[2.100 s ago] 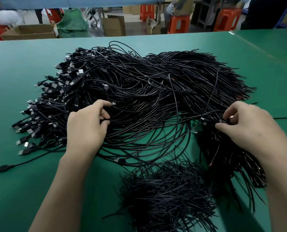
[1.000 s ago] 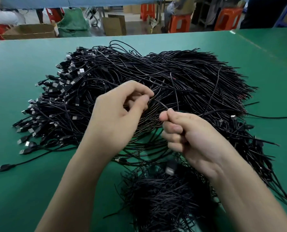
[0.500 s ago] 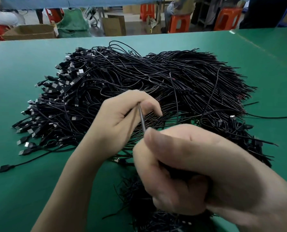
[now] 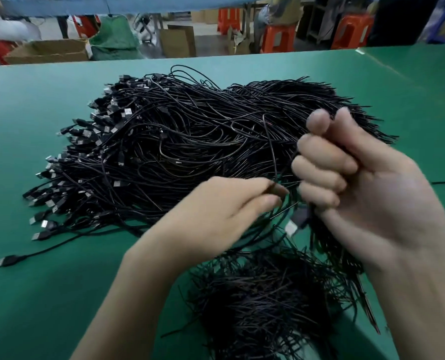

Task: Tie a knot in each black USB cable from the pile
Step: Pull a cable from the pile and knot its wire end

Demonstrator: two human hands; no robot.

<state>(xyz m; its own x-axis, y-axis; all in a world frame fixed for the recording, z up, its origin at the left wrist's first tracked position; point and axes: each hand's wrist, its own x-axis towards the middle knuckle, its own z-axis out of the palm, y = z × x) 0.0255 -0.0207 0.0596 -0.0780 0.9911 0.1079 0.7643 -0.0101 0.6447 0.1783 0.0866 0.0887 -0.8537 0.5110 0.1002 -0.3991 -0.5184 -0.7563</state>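
Your left hand [image 4: 224, 211] pinched a thin black cable [image 4: 283, 211] with its thumb and fingertips, low down and right at the near edge of the big pile [image 4: 190, 141]. Your right hand [image 4: 367, 193] was curled into a fist around the same cable. It was held a bit higher, very close to the left hand. A plug [image 4: 295, 223] hung just under that fist, and it looked blurry. I could not tell if a loop was made yet.

Here is what could have gone wrong. Your hands were so near the pile that another cable could have slipped into the loop. Then the knot would have tied two cables together. Lifting your hands away from the pile first would have stopped that.

The bit of cable between your hands looked short. If the end was too short, it could have popped back out of the loop, and no knot would have been left.

A hard pull could have made the knot too tight close to the plug and bent the wire there.

A small heap [image 4: 263, 294] lay on the green table [image 4: 47, 294] just in front of you, maybe the finished ones. A big tug could have dragged cables from the pile into it and mixed them up.
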